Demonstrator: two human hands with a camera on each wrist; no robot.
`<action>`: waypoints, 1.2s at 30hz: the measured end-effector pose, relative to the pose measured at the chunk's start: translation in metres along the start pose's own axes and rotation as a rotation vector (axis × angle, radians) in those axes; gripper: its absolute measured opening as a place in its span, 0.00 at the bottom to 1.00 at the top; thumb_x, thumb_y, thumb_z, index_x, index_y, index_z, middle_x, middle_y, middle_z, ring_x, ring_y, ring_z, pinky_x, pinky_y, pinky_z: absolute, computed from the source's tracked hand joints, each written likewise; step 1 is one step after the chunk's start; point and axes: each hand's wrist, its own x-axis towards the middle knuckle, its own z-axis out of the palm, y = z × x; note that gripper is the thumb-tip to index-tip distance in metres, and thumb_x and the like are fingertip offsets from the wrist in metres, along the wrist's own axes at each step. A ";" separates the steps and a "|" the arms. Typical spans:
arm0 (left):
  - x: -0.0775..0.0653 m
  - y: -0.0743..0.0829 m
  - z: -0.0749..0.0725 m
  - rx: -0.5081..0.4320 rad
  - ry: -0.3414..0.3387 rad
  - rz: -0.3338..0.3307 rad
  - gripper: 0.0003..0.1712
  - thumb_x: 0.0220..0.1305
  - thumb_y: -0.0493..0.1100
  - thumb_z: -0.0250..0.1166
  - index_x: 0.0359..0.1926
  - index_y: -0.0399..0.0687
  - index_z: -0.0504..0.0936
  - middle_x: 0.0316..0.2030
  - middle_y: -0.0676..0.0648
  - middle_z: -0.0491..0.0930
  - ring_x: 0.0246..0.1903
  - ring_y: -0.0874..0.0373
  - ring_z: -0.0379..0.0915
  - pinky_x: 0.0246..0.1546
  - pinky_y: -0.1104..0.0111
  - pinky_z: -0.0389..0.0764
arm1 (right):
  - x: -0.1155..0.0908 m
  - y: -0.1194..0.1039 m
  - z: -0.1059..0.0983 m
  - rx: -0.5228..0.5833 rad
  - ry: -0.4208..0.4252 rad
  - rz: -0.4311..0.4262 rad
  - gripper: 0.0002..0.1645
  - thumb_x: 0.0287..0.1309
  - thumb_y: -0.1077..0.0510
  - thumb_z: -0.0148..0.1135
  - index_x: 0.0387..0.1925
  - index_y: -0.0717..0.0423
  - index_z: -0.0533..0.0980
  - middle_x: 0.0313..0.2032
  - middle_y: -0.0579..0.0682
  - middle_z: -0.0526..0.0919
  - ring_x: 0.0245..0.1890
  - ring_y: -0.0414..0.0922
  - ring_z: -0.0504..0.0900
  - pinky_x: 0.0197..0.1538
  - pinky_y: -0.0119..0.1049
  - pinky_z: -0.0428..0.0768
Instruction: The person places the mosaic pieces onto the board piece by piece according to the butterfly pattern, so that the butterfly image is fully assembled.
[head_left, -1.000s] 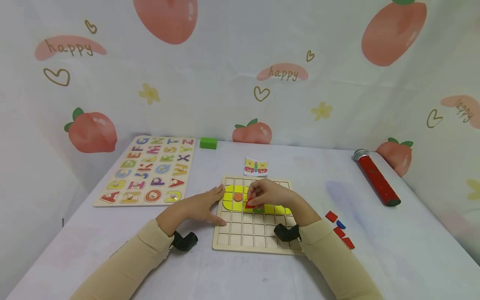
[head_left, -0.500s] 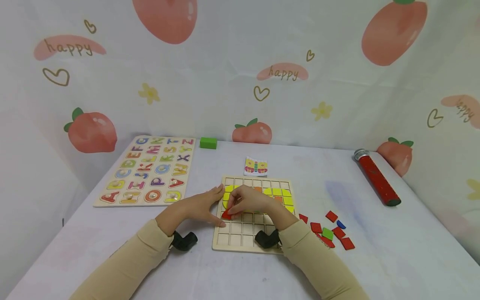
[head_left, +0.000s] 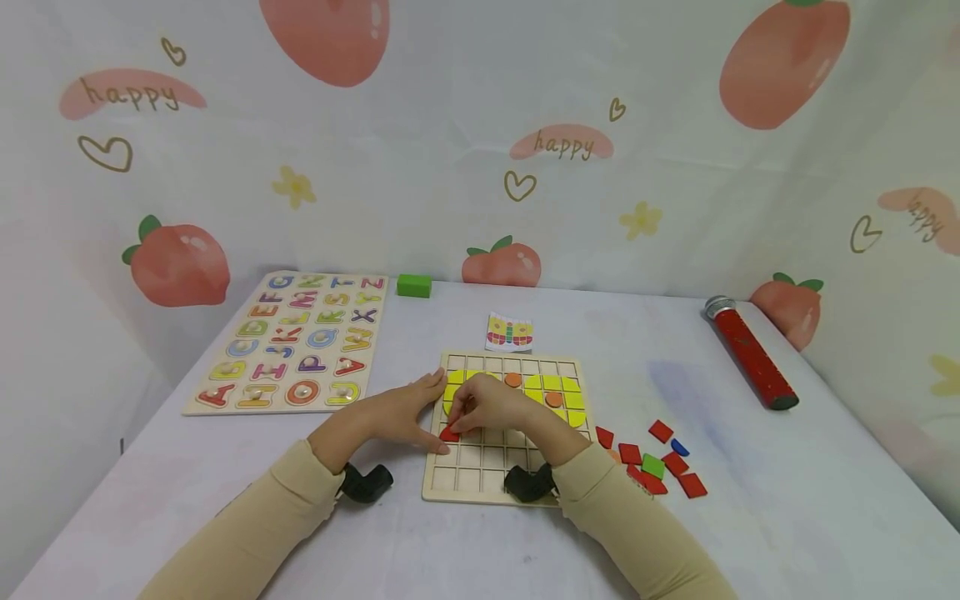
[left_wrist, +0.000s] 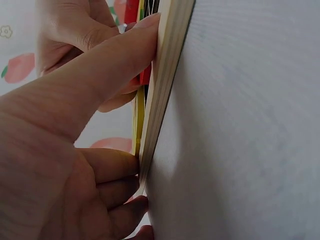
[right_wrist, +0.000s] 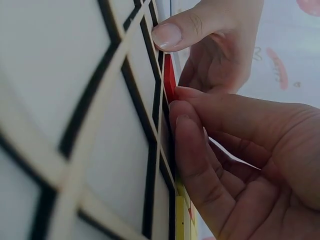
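Note:
My right hand (head_left: 495, 408) pinches a red tile (head_left: 449, 435) between thumb and forefinger at the left side of a wooden grid board (head_left: 469, 480). In the right wrist view the red tile (right_wrist: 169, 76) stands against the grid, close to my left thumb. My left hand (head_left: 392, 418) rests at the board's left edge with its fingers spread, the thumb lying on the rim. Yellow tiles (head_left: 551, 383) and orange round pieces (head_left: 553, 399) fill cells in the upper rows; the right hand hides part of them. Behind the board lies a card with a butterfly pattern (head_left: 509, 332).
Loose red tiles (head_left: 692, 485), a green tile (head_left: 653, 466) and a blue half-round piece (head_left: 679, 447) lie right of the board. An alphabet puzzle board (head_left: 288, 342) and a green block (head_left: 414, 286) are at back left. A red microphone (head_left: 752, 354) lies far right.
My right hand has carried the red tile from the board's middle leftward and down to its left edge, uncovering tiles on the right. The left hand stays in place.

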 end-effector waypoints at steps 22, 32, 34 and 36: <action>0.002 0.001 0.002 0.004 0.006 -0.032 0.63 0.43 0.66 0.71 0.73 0.48 0.48 0.74 0.50 0.40 0.73 0.54 0.36 0.72 0.57 0.49 | -0.079 0.045 -0.053 -0.006 0.096 0.085 0.12 0.50 0.57 0.69 0.35 0.60 0.82 0.31 0.48 0.84 0.30 0.41 0.77 0.37 0.31 0.78; 0.003 0.002 0.002 0.000 -0.002 -0.050 0.64 0.42 0.66 0.71 0.73 0.50 0.47 0.74 0.51 0.40 0.73 0.56 0.36 0.72 0.57 0.49 | -0.137 0.072 -0.063 0.003 0.185 0.215 0.15 0.51 0.56 0.68 0.38 0.62 0.80 0.30 0.49 0.83 0.29 0.42 0.77 0.30 0.31 0.78; 0.002 0.002 0.002 0.003 -0.002 -0.055 0.64 0.42 0.66 0.71 0.73 0.50 0.47 0.74 0.52 0.39 0.73 0.56 0.36 0.72 0.57 0.49 | -0.148 0.075 -0.064 0.016 0.194 0.230 0.16 0.51 0.56 0.68 0.39 0.63 0.80 0.30 0.49 0.83 0.29 0.43 0.77 0.31 0.31 0.78; 0.002 0.002 0.002 0.001 -0.004 -0.056 0.63 0.43 0.66 0.71 0.73 0.50 0.46 0.74 0.52 0.39 0.73 0.56 0.35 0.72 0.57 0.49 | -0.157 0.079 -0.065 0.025 0.206 0.245 0.17 0.52 0.57 0.67 0.41 0.64 0.80 0.30 0.49 0.82 0.29 0.43 0.77 0.31 0.31 0.79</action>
